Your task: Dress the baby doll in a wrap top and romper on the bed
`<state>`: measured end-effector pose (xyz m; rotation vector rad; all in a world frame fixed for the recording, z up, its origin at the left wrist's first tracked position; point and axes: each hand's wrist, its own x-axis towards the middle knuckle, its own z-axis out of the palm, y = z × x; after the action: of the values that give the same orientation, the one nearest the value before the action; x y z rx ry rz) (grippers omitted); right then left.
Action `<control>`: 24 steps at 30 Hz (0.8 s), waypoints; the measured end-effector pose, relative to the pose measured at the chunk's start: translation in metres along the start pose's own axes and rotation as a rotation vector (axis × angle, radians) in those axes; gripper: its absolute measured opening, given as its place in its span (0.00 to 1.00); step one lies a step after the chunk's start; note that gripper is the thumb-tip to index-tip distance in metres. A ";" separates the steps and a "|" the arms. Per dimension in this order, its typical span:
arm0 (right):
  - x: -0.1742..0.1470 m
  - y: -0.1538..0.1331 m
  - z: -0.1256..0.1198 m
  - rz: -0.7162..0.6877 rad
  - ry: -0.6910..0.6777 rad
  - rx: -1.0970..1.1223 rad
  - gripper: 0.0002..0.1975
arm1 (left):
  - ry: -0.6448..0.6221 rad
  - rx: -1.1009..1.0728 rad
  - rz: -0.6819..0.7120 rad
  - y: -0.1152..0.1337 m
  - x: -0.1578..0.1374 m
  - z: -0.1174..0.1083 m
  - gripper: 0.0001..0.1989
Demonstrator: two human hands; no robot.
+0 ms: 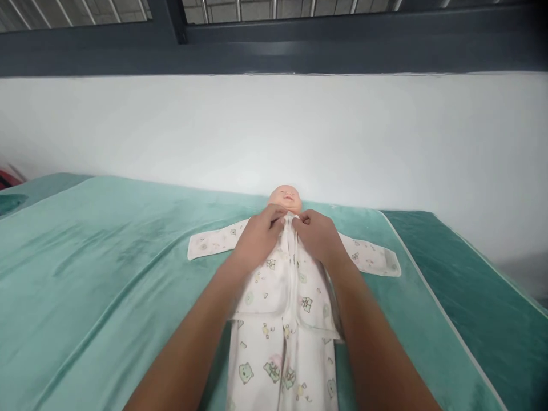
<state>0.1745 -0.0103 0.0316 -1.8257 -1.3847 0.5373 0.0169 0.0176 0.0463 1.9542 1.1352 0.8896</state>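
A baby doll (286,197) lies on its back, its head toward the wall. It wears a white baby jacket (268,285) printed with small animals, and matching white pants (257,365). Both sleeves stretch out sideways. At the neckline, my left hand (263,231) pinches the jacket's left front edge. My right hand (317,231) has its fingers closed on the other front edge, just below the doll's chin. The two front edges run close together down the chest, with a narrow gap near the top. My fingers partly hide the collar.
A green blanket (128,274) covers the surface under the doll, with a darker green area (454,251) at the right. Behind stands a white wall (214,131) below a dark window frame (299,51) with metal bars. Something red (8,178) shows at the far left.
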 end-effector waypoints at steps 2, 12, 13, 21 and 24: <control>0.002 0.002 -0.002 0.020 -0.020 0.071 0.09 | 0.064 0.009 -0.032 0.007 0.011 -0.001 0.12; 0.009 0.003 0.004 0.062 0.022 0.408 0.10 | 0.057 0.079 -0.131 0.002 0.034 0.013 0.08; 0.010 0.003 0.005 0.068 0.022 0.468 0.12 | 0.065 0.066 -0.132 0.001 0.034 0.014 0.08; 0.012 0.002 0.010 0.059 0.053 0.518 0.13 | 0.084 -0.186 -0.186 -0.005 0.040 0.016 0.07; 0.013 0.005 0.010 0.059 0.042 0.517 0.13 | 0.083 -0.229 -0.200 -0.004 0.038 0.017 0.07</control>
<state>0.1749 0.0044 0.0227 -1.4476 -1.0424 0.7987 0.0439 0.0494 0.0420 1.6024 1.1964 0.9541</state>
